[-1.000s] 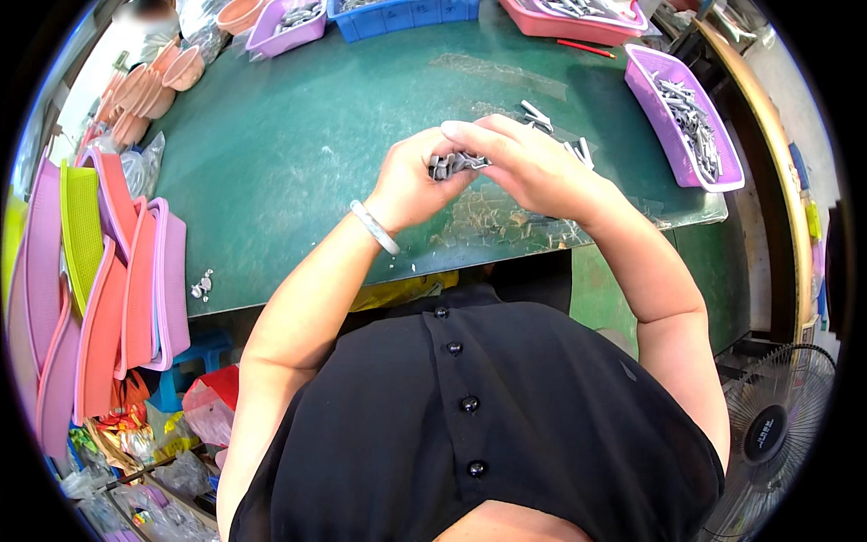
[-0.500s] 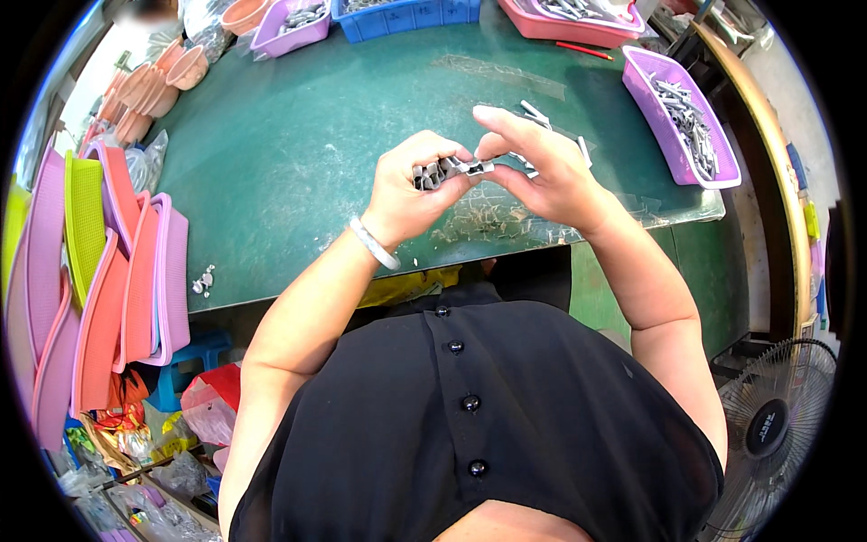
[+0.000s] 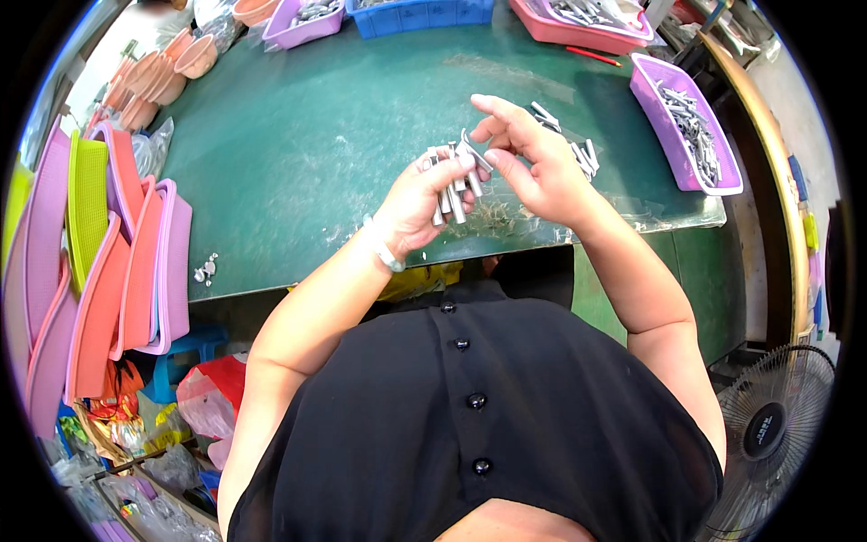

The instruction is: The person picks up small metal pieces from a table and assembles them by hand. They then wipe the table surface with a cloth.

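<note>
Head view: both bare hands over near part of worn green tabletop point(image 3: 298, 126), left and right close together.
Left hand point(image 3: 415, 200): fingers curled, thumb pressing across bundle of short grey metal-looking strips point(image 3: 457, 210); several ends poke out toward near side.
Angled grey strip point(image 3: 476, 158): at right end of bundle, lies askew to the rest, between the two hands.
Right hand point(image 3: 535, 172): thumb and fingers spread, no firm pinch seen; thumb tip just beside angled strip, touching or not cannot tell.
Loose grey strips point(image 3: 590, 155): on tabletop, right of right hand, more just beyond it on far side.
Purple plastic basket point(image 3: 657, 116): far right on tabletop, holds more strips.
Blue plastic crate point(image 3: 424, 20): far edge; coral-red plastic basket point(image 3: 578, 38) right of it, red pencil-like stick point(image 3: 593, 56) just nearer.
Small whitish scraps point(image 3: 206, 270): left, near edge, well apart from hands.
Step in hand: looks like collecting or lining up strips in left palm, partway; angled strip seems out of line.
Next move calls for: probably right thumb and finger closing on angled strip, left grip kept snug so bundle doesn't slide.
</note>
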A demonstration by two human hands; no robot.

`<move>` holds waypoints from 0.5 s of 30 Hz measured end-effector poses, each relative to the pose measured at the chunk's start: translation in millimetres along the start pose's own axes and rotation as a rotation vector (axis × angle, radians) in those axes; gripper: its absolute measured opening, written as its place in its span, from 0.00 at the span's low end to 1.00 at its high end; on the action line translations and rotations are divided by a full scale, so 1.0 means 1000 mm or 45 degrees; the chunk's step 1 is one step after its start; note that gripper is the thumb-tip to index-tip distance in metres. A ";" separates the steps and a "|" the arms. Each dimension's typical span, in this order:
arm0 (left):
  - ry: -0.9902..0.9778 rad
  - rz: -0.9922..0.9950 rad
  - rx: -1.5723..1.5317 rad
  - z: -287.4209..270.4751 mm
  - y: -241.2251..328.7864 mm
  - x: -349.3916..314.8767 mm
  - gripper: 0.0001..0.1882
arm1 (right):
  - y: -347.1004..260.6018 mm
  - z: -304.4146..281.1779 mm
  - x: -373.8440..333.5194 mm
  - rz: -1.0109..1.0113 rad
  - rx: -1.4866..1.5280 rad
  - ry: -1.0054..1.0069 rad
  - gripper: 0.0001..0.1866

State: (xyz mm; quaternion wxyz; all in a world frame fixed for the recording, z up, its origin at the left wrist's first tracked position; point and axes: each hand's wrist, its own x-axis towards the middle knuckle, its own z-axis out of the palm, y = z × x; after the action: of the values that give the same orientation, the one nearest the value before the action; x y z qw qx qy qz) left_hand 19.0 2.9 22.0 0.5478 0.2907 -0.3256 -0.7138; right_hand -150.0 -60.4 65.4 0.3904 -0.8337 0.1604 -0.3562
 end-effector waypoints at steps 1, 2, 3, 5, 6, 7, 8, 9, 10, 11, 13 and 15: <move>0.056 -0.073 -0.122 -0.002 -0.001 0.000 0.12 | 0.003 0.002 0.000 0.076 0.040 -0.018 0.27; 0.113 -0.144 -0.245 -0.002 -0.003 -0.001 0.13 | 0.005 0.003 0.001 0.114 0.117 -0.052 0.24; 0.167 -0.218 -0.368 -0.004 -0.004 -0.001 0.13 | 0.010 0.004 0.001 0.118 0.149 -0.040 0.24; 0.164 -0.254 -0.464 -0.008 -0.007 -0.001 0.14 | 0.019 0.009 -0.001 0.125 0.215 -0.017 0.22; 0.181 -0.262 -0.495 -0.007 -0.009 -0.001 0.14 | 0.020 0.011 -0.001 0.183 0.272 -0.012 0.21; 0.198 -0.269 -0.527 -0.008 -0.009 -0.001 0.15 | 0.020 0.013 -0.001 0.241 0.309 -0.010 0.21; 0.160 -0.278 -0.605 -0.014 -0.012 0.000 0.15 | 0.020 0.014 0.000 0.299 0.345 -0.009 0.21; 0.154 -0.291 -0.642 -0.015 -0.012 0.001 0.16 | 0.020 0.014 0.001 0.358 0.379 -0.003 0.21; 0.147 -0.304 -0.678 -0.016 -0.012 0.001 0.17 | 0.020 0.013 0.000 0.402 0.377 -0.037 0.21; 0.140 -0.318 -0.714 -0.017 -0.012 0.001 0.17 | 0.020 0.014 0.000 0.405 0.384 -0.039 0.21; 0.129 -0.328 -0.765 -0.018 -0.012 0.000 0.19 | 0.021 0.014 0.001 0.407 0.398 -0.046 0.21; 0.126 -0.315 -0.766 -0.017 -0.010 -0.002 0.20 | 0.020 0.017 0.001 0.424 0.424 -0.043 0.21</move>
State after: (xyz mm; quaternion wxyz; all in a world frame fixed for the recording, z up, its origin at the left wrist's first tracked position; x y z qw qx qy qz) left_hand 27.0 4.7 3.4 0.5335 0.1875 -0.0352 -0.8240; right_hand -136.8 -65.4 43.2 0.5785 -0.7257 0.2280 -0.2945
